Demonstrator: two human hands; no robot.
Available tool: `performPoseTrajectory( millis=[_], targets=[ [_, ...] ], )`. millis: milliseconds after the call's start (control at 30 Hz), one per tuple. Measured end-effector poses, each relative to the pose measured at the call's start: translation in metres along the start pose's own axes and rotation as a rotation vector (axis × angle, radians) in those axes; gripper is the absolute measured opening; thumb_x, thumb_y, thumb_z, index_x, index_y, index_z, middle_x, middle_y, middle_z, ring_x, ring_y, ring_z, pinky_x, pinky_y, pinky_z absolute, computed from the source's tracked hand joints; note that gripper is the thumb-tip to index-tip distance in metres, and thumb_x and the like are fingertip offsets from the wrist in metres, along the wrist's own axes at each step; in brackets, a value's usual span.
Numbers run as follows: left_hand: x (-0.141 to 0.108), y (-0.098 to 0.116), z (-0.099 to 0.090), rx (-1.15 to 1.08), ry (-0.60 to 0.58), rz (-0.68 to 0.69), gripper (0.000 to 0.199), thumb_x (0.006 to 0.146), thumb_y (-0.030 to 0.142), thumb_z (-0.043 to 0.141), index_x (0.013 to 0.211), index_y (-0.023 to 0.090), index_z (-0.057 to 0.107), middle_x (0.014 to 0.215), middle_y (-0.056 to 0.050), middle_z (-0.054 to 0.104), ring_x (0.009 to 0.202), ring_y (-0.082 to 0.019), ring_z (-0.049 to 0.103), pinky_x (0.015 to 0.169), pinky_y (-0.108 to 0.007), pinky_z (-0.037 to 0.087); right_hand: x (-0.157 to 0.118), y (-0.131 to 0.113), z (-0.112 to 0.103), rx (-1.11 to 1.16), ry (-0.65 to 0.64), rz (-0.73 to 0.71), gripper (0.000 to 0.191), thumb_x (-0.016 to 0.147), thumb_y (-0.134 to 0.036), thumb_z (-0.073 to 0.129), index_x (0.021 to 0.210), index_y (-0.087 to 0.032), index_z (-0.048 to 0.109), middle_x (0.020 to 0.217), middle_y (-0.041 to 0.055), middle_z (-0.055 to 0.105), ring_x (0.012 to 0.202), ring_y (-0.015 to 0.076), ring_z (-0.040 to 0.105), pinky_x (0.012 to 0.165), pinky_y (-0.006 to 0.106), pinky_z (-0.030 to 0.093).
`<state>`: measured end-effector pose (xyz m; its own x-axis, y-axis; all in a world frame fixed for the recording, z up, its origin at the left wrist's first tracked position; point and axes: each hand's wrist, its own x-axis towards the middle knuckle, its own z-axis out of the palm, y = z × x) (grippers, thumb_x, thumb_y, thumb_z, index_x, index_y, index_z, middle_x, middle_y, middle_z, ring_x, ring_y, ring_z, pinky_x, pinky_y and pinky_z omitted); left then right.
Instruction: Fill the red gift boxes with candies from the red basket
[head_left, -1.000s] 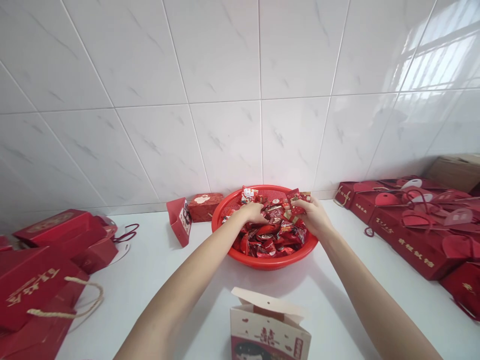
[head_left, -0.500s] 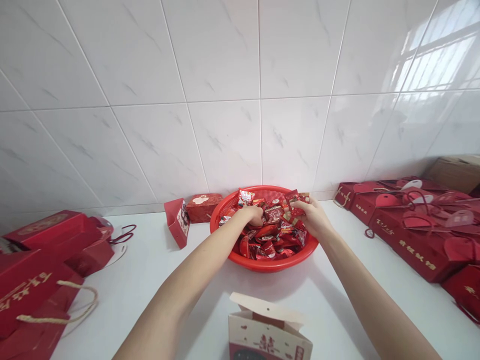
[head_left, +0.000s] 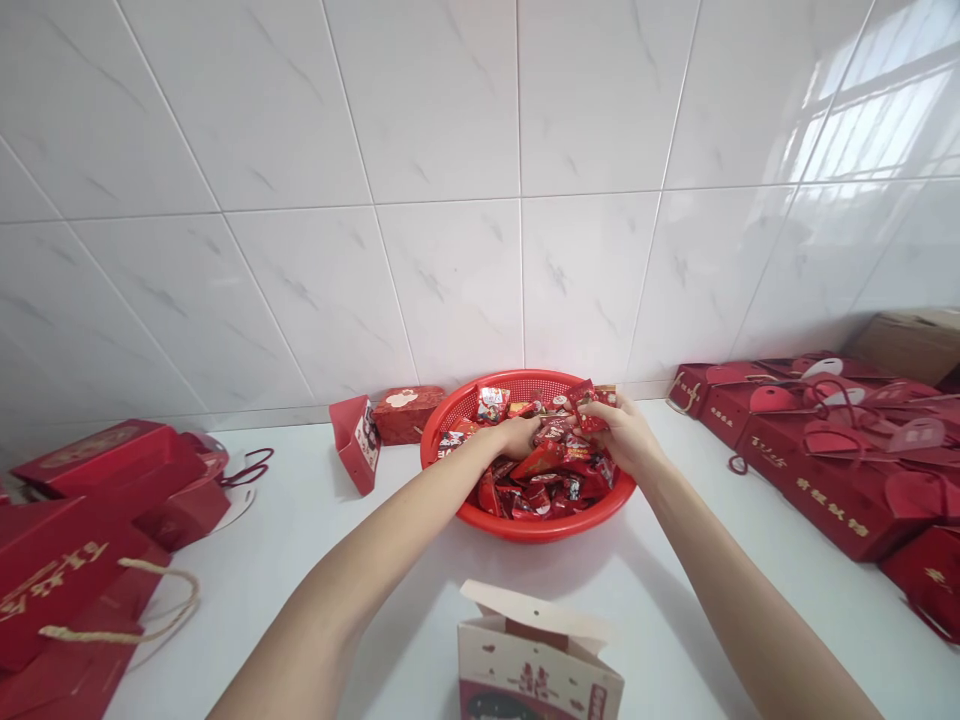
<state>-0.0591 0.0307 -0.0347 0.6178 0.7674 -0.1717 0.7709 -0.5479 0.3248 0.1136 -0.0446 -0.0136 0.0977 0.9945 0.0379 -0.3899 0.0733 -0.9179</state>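
A round red plastic basket against the tiled wall holds many red-wrapped candies. My left hand is down among them near the middle, its fingers closed around a dark red wrapped candy. At the basket's right side my right hand pinches red candy packets above the pile. In front of the basket stands a white and red carton with its top flaps open.
Red gift boxes with gold lettering line the right side. More red boxes with rope handles lie at the left. Small red boxes stand left of the basket. A brown cardboard box is at the far right.
My left hand has moved right within the basket, towards my right hand, and a dark red candy now shows at its fingers. My right hand has barely moved and still holds its packets.
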Motion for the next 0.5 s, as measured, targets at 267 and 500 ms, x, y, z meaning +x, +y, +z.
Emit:
performPoseTrajectory(
  millis=[267, 500],
  targets=[
    [0.017, -0.003, 0.017, -0.167, 0.09, 0.126, 0.034, 0.073, 0.028, 0.072, 0.105, 0.016, 0.07, 0.11, -0.01, 0.075, 0.099, -0.028, 0.068, 0.087, -0.031, 0.053, -0.001, -0.001, 0.002, 0.011, 0.012, -0.008, 0.022, 0.053, -0.014, 0.073, 0.07, -0.019, 0.061, 0.061, -0.0022, 0.065, 0.054, 0.0135, 0.061, 0.052, 0.025, 0.054],
    [0.023, 0.001, 0.019, -0.209, 0.128, 0.149, 0.03, 0.069, 0.025, 0.075, 0.098, 0.018, 0.071, 0.104, -0.008, 0.077, 0.096, -0.026, 0.069, 0.084, -0.028, 0.052, -0.002, -0.003, 0.003, 0.017, 0.014, -0.007, 0.019, 0.053, -0.013, 0.071, 0.067, -0.02, 0.06, 0.056, -0.0025, 0.063, 0.051, 0.0139, 0.06, 0.048, 0.024, 0.052]
  ],
)
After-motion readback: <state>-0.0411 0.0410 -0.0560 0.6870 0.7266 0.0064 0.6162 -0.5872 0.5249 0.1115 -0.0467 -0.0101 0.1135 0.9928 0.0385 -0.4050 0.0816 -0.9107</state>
